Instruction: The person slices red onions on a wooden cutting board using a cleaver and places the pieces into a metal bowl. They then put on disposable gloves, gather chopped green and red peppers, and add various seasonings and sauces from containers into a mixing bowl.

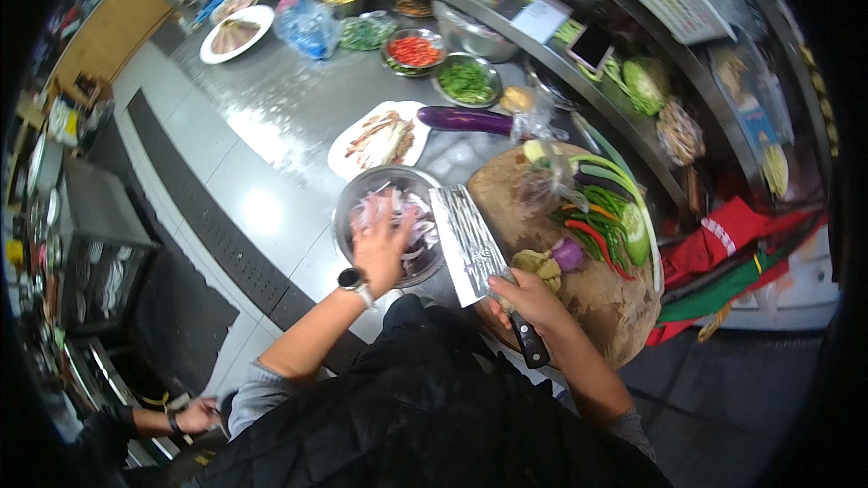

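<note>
My left hand (383, 251), with a watch at the wrist, reaches into a round metal bowl (410, 179) with its fingers spread. Sliced red onion (422, 225) lies in the bowl around the fingers; whether any is pinched between them is hidden. In my right hand (536, 301) is the dark handle of a cleaver (468, 237). Its broad wet blade is tilted between the bowl and a round wooden chopping block (603, 325). Beside that hand, a piece of red onion (567, 254) and a yellowish knobbly piece (536, 266) rest on the block.
Green and red chillies (600, 234) and a cut cucumber (636, 234) crowd the block's right side. Behind the bowl are a white plate of sliced food (380, 135) and a purple eggplant (468, 119). A metal shelf (651, 142) runs along the right. Another person's hand (196, 415) shows lower left.
</note>
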Tool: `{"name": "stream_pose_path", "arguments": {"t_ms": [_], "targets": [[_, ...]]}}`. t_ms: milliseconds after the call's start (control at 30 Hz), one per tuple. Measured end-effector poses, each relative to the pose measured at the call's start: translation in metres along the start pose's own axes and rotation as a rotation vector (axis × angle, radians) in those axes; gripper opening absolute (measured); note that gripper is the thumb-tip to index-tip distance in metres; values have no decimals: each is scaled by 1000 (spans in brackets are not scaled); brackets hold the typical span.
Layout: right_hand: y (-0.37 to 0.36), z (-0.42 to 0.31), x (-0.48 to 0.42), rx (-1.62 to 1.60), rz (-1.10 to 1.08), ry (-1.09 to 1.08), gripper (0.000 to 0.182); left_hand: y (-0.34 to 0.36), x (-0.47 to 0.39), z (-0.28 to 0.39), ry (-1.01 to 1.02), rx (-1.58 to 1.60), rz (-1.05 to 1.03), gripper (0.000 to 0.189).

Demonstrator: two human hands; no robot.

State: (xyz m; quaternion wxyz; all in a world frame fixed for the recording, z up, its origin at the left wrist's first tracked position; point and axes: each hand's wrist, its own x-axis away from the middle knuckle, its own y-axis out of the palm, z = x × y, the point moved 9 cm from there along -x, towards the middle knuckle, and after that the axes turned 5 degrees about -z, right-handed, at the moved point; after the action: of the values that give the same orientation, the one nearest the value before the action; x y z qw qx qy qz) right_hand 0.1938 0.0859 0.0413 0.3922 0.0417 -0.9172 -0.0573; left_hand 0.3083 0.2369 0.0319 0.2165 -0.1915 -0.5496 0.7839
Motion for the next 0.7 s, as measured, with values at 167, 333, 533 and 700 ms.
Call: {"name": "stream_pose_path", "arguments": {"t_ms": [167,333,533,700], "targets": [[6,-16,-3,-70,-23,-93,20,-26,23,91,539,24,-65,58],[-8,-3,23,20,-152,-142,23,-23,-36,15,113,-196,-99,58],[-123,28,130,748,445,-248,39,-24,-29,-6,189,33,14,7],[-179,75,192,1005,732,-248,58,-22,-18,-13,91,-15,55,65]]}}
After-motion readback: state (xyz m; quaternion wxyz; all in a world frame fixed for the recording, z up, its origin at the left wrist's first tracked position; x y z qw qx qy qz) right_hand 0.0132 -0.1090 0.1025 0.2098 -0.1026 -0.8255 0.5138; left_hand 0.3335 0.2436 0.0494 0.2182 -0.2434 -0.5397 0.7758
